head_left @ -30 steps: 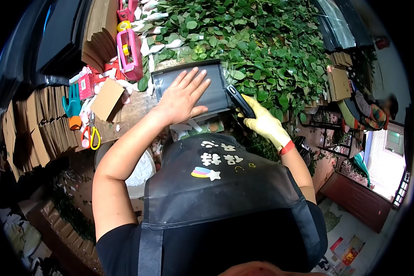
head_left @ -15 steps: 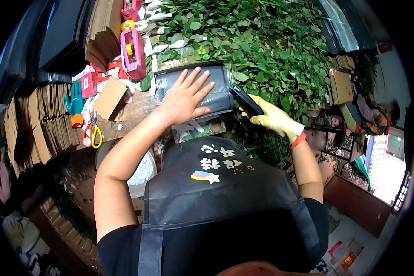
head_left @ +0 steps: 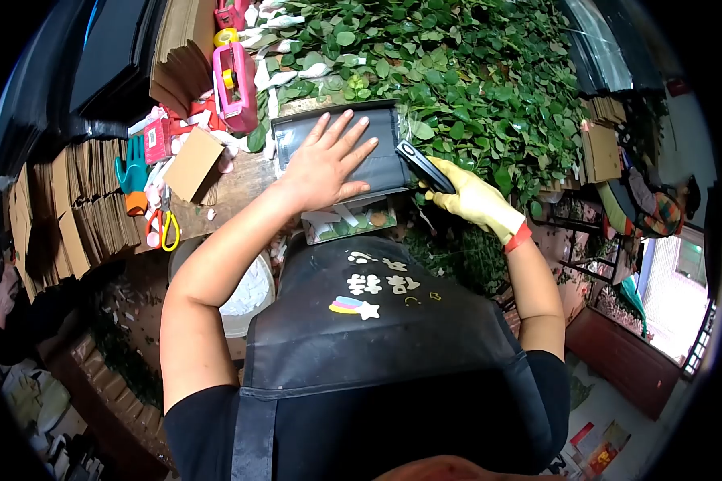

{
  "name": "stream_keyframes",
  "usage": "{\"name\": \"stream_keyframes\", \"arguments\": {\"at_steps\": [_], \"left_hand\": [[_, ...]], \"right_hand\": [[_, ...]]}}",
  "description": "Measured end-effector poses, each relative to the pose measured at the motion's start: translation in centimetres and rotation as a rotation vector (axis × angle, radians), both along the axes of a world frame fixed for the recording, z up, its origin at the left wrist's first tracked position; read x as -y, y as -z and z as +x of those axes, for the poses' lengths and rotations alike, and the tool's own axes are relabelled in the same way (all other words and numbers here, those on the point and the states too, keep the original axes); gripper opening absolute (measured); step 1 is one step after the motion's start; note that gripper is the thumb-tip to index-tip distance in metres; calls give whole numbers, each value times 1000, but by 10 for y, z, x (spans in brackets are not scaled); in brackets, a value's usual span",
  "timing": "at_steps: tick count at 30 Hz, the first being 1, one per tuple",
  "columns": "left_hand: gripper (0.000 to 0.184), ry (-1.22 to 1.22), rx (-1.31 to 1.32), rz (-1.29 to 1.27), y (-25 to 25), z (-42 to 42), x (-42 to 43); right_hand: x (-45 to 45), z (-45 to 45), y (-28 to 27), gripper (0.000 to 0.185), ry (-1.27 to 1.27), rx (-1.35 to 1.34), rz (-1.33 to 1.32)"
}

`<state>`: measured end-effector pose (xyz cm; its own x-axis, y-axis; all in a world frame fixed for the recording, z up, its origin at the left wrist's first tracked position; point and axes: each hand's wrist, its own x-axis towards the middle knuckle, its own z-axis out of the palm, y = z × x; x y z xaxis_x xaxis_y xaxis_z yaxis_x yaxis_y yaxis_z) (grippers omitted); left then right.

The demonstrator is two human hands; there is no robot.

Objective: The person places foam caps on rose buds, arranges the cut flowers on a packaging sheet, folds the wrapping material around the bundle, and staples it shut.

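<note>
My left hand [head_left: 325, 164], bare and with its fingers spread, presses flat on a dark grey folded wrapping sheet [head_left: 383, 167] at the table's front edge. In a yellow glove, my right hand [head_left: 473, 200] is closed around a black stapler [head_left: 431, 174]. The stapler's front end meets the right edge of the sheet; whether it bites into the sheet cannot be made out. Green leafy stems [head_left: 465, 96] lie right behind the sheet.
To the left are a pink tape dispenser [head_left: 234, 100], a piece of cardboard [head_left: 194, 164], scissors [head_left: 168, 228] and a teal glove [head_left: 130, 170]. Cardboard stacks [head_left: 96, 200] stand farther left. Below the table edge sits a bucket [head_left: 253, 325] holding white pieces.
The stapler and my right hand have shifted slightly left and turned a little. My left hand stays flat on the sheet. The whole view has moved slightly.
</note>
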<state>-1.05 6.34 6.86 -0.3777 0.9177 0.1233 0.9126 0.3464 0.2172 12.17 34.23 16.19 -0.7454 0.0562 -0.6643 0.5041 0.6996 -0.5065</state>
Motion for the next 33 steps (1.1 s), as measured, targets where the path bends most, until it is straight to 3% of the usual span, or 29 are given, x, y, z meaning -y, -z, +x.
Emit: {"name": "stream_keyframes", "arguments": {"at_steps": [7, 11, 12, 14, 16, 17, 18, 19, 20, 21, 22, 24, 25, 26, 28, 30, 32, 33], "left_hand": [[79, 5, -19, -6, -1, 0, 0], [80, -7, 32, 58, 0, 2, 1], [81, -14, 57, 76, -1, 3, 2], [84, -64, 284, 198, -11, 14, 12], [89, -224, 755, 423, -22, 38, 16], [98, -313, 1054, 583, -34, 55, 16], [105, -304, 1188, 721, -37, 67, 15], [103, -340, 1395, 926, -30, 86, 12], [95, -410, 1468, 1039, -29, 91, 13], [88, -476, 1531, 1162, -28, 95, 14], [67, -564, 1695, 1455, -58, 93, 15], [47, -702, 1666, 1471, -61, 76, 40], [42, -738, 1503, 1327, -44, 67, 60], [36, -768, 1338, 1186, -21, 58, 78], [52, -1057, 850, 691, -6, 41, 95], [64, -1037, 314, 466, 51, 25, 114], [77, -990, 263, 156, 80, 12, 129], [77, -976, 255, 86, 87, 9, 131]], "right_hand": [[28, 2, 0, 66, 24, 81, 287], [18, -10, -40, 65, -24, 142, 157], [7, -3, -30, 63, -37, -51, 140], [11, 0, -38, 64, 17, -163, 297], [30, 5, -51, 68, 58, -322, 334], [45, 4, -48, 72, 74, -475, 170], [68, 5, -52, 76, 48, -573, 35], [92, 2, -53, 75, -20, -640, -90], [111, -5, -59, 70, 27, -564, -393], [122, -22, -47, 61, -66, -635, -496], [135, -31, -31, 53, -3, -753, -562], [146, -33, -12, 48, 318, -511, -955], [146, -30, -3, 46, 301, -659, -748], [128, -39, 10, 46, 80, -781, -351], [91, -37, 50, 47, 160, -863, -49], [54, -24, 68, 45, 556, -691, -326], [37, -3, 50, 45, 536, -686, -67], [37, 0, 47, 45, 550, -753, -62]]}}
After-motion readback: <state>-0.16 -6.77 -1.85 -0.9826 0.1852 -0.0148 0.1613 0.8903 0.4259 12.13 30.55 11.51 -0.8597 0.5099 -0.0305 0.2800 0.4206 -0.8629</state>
